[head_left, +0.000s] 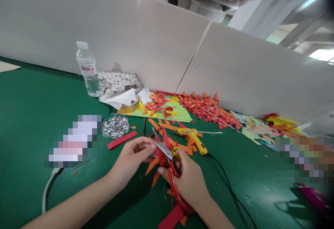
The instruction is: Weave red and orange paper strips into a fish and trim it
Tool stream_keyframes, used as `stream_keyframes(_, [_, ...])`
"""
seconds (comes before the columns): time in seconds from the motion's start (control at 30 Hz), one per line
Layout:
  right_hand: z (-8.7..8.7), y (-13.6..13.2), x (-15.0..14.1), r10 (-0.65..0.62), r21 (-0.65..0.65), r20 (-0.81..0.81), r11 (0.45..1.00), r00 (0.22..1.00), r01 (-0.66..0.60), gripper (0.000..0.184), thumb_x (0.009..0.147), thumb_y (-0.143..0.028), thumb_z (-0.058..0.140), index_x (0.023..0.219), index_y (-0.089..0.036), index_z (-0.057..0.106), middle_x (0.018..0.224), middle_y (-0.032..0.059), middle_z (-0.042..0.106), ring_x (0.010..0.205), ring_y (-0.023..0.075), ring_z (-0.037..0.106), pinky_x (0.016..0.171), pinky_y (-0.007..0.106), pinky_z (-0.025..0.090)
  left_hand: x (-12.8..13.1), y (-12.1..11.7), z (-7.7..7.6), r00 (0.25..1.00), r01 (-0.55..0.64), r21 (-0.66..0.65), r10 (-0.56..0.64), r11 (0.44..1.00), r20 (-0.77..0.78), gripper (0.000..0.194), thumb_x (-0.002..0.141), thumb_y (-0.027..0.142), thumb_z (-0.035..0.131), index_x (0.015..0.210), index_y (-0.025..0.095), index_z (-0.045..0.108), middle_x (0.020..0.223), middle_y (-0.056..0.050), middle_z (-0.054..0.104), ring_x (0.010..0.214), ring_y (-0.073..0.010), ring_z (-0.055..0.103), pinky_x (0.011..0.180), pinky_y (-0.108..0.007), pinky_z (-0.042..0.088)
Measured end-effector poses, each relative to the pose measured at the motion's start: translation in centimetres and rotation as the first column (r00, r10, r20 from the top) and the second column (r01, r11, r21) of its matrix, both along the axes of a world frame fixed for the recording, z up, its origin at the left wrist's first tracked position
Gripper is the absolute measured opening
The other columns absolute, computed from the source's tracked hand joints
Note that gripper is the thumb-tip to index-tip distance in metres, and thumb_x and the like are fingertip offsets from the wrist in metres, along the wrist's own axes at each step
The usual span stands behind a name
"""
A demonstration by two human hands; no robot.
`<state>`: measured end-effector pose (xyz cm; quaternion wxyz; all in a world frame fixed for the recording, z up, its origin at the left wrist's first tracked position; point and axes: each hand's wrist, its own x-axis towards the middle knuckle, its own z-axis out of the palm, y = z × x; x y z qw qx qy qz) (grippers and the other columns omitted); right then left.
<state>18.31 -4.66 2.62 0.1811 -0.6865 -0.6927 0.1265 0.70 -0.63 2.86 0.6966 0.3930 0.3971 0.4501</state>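
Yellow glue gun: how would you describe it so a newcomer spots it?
On the green table, go to the orange paper scraps just beyond the right hand. The yellow glue gun lies on its side there, a pale stick poking from its back; unlike the scraps, it trails a black cord.

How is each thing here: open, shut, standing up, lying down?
Scissors, held in the right hand, blades look apart
Left hand, fingers bent, near the blades
Bottle, standing up, cap on
Tissue pack, open, tissue poking out
Glue gun, lying on its side, glue stick poking out behind
Googly eyes, heaped together
Red paper strip by the eyes, lying flat
Woven paper fish, piled by the wall
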Motion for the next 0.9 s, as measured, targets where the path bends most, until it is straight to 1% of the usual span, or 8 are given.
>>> stream_keyframes(0.17, [-0.03,-0.13,0.13,0.017,0.021,-0.009,1.0,1.0,-0.017,0.041,0.068,-0.054,0.064,0.081,-0.023,0.042,0.065,-0.0026,0.053,0.055,0.0158,0.051,0.049,0.023,0.034,0.06,0.01,-0.11,0.999,-0.032,0.008,0.032,0.999,0.023,0.019,0.068,0.032,0.072,0.074,0.018,0.061,0.071,0.003,0.065,0.067,-0.008,0.059,0.058,-0.015,0.047])
stream_keyframes(0.3, [-0.19,-0.17,0.2,0.043,-0.009,-0.06,0.999,0.997,-0.044,0.037,0.069,-0.05,0.065,0.083,-0.023,0.044,0.065,-0.0028,0.053,0.053,0.0144,0.049,0.048,0.023,0.032,0.03,0.16,-0.32,0.998,-0.045,0.026,0.044,0.999,0.036,0.019,0.069,0.031,0.072,0.077,0.019,0.06,0.069,0.004,0.063,0.066,-0.0073,0.057,0.057,-0.014,0.046])
stream_keyframes(0.47, [-0.03,-0.13,0.26,0.057,-0.058,-0.104,0.996,0.993,-0.064,0.039,0.068,-0.052,0.065,0.081,-0.023,0.043,0.063,-0.0039,0.052,0.053,0.0136,0.046,0.048,0.022,0.03,0.0,0.11,-0.26,0.999,0.013,0.047,-0.015,0.999,0.042,0.018,0.072,0.031,0.07,0.076,0.017,0.06,0.071,0.003,0.064,0.065,-0.007,0.057,0.058,-0.014,0.046])
stream_keyframes(0.63, [0.23,-0.15,0.27,0.062,-0.087,-0.097,0.994,0.993,-0.07,0.038,0.067,-0.046,0.067,0.082,-0.022,0.042,0.064,-0.0044,0.05,0.053,0.0128,0.044,0.048,0.022,0.028,0.04,0.22,-0.26,0.997,0.044,0.04,-0.046,0.998,0.061,0.017,0.071,0.029,0.072,0.076,0.017,0.06,0.07,0.003,0.065,0.064,-0.0071,0.059,0.058,-0.015,0.046])
stream_keyframes(0.77, [0.16,-0.24,0.27,0.076,-0.106,-0.12,0.99,0.99,-0.088,0.037,0.067,-0.044,0.067,0.081,-0.023,0.04,0.061,-0.0061,0.046,0.051,0.0112,0.041,0.046,0.021,0.026,-0.07,0.3,-0.46,0.994,0.063,0.045,-0.067,0.997,0.084,0.017,0.071,0.028,0.072,0.076,0.017,0.061,0.069,0.002,0.066,0.062,-0.0073,0.06,0.058,-0.015,0.047])
stream_keyframes(0.9, [0.11,-0.28,0.28,0.083,-0.109,-0.128,0.989,0.988,-0.097,0.038,0.067,-0.044,0.067,0.075,-0.023,0.037,0.055,-0.0088,0.038,0.046,0.0092,0.034,0.044,0.021,0.022,-0.15,0.27,-0.49,0.99,0.088,0.055,-0.093,0.995,0.11,0.016,0.072,0.027,0.071,0.076,0.016,0.061,0.067,0.002,0.066,0.06,-0.0067,0.059,0.057,-0.014,0.046])
